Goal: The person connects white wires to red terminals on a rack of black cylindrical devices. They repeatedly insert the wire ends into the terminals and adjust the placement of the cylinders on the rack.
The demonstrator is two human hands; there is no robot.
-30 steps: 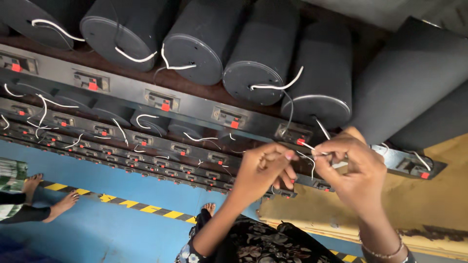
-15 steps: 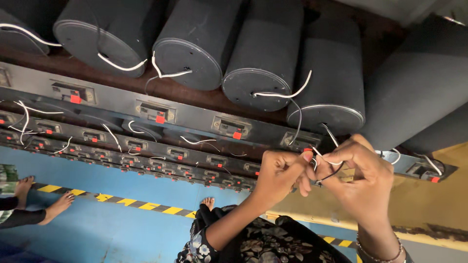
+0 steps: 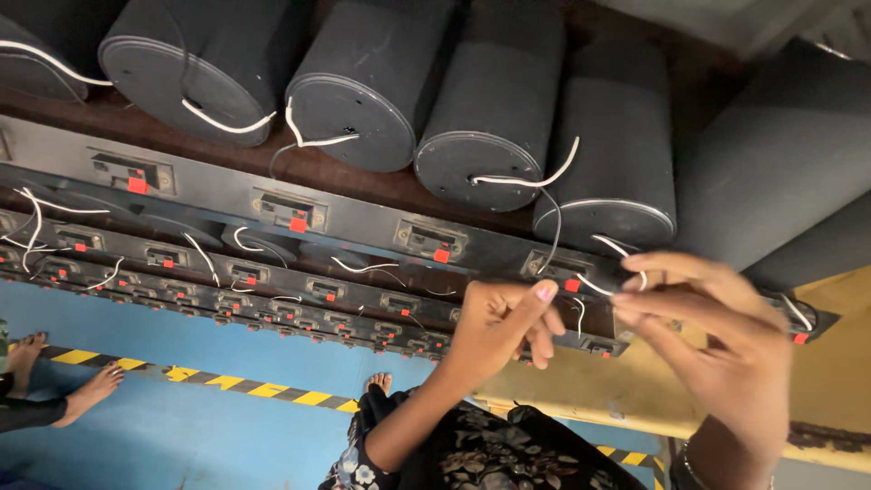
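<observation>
**A:** What are the hands doing?

**B:** The left hand is curled, thumb pressed to the fingers, and it pinches the thin white wire near the red clip of a terminal. The right hand is half open, with long fingers spread. Its fingertips are at the same wire, but I cannot tell if they really hold it.

**B:** The wire comes from the round end of a speaker.

**A:** How do the things look?

**B:** The speakers are dark cylinders with a matte, cloth-like side and a flat smooth end cap with a pale rim. They lie side by side, touching, on a brown wooden shelf. Below them run long dark strips, flat and hard, each with small rectangular terminals and red clips. More strips are stacked under, with short white wires that curl loose.

**A:** Is there room to move?

**B:** Around the hands, not much. The strips end just right of the hands, at a yellow surface. Lower, the blue floor with a yellow and black striped line is open. Another person's bare feet rest there, well apart at the left edge.
</observation>
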